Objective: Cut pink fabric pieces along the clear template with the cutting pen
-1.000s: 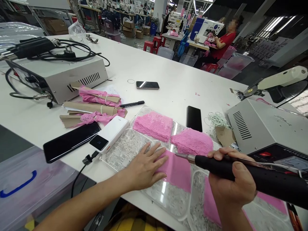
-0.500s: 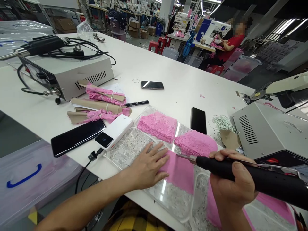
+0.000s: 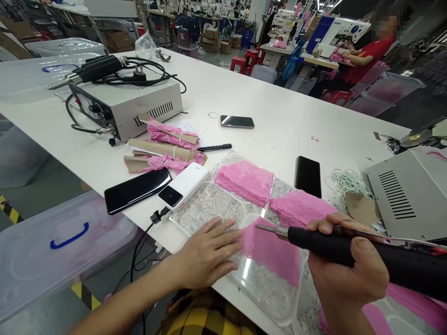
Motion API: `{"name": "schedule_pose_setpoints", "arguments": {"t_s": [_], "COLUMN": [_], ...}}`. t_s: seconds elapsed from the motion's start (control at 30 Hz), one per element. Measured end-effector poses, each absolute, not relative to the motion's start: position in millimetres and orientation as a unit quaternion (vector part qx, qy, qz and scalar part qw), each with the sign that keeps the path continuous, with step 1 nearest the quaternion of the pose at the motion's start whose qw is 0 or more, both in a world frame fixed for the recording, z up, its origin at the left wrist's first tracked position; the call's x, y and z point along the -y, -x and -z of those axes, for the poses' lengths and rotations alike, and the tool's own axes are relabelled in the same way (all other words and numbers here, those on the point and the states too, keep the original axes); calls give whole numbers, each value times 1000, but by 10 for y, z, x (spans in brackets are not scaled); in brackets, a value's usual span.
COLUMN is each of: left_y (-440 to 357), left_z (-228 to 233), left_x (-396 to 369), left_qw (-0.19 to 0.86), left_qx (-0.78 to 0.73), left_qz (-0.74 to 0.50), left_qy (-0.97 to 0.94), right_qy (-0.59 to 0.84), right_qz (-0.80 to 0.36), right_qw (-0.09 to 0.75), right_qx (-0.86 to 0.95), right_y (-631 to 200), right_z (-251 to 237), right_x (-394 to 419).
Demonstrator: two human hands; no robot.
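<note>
Pink lace strip lies between left hand and, seemingly, right hand.

The black tool runs off the right edge; its rear end is unseen — a co-worker's face is blurred.

One brand name is legible: "JUKI", in blue letters on the white sewing machine at the far workstation. The white power bank on the surface shows a lit digital readout on its dark display panel; the digits are too small to read. Markings on the dark front panel of the grey control box at right are not legible.
</note>
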State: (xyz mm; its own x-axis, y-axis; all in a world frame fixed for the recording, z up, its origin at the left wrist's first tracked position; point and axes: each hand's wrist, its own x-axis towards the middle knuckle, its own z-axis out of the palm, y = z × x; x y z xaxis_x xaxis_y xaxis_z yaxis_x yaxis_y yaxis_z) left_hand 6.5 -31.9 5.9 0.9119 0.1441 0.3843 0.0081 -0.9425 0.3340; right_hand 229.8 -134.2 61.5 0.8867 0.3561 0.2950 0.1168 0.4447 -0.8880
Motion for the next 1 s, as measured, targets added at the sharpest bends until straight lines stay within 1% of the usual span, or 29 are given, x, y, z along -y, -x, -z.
{"name": "schedule_pose_setpoints", "arguments": {"t_s": [0.27,0.67,1.0], "left_y": [-70,-69,41], "left_z": [-51,-20,-35], "left_x": [320,326,351], "left_qw": [178,181,170], "left_qx": [-36,-39,-27], "left_qz": [-222,-225,-236], "left_qy": [-958,-957,-956], "right_qy": [533,540,523], "right_qz": [-50,-49,-82], "right_qw": [812,798,809], "right_qx": [233,261,254], "right_y": [-2271,-2262,-2221], "right_z": [-606,-624,-609], "right_x": [1305,1294,1319]}}
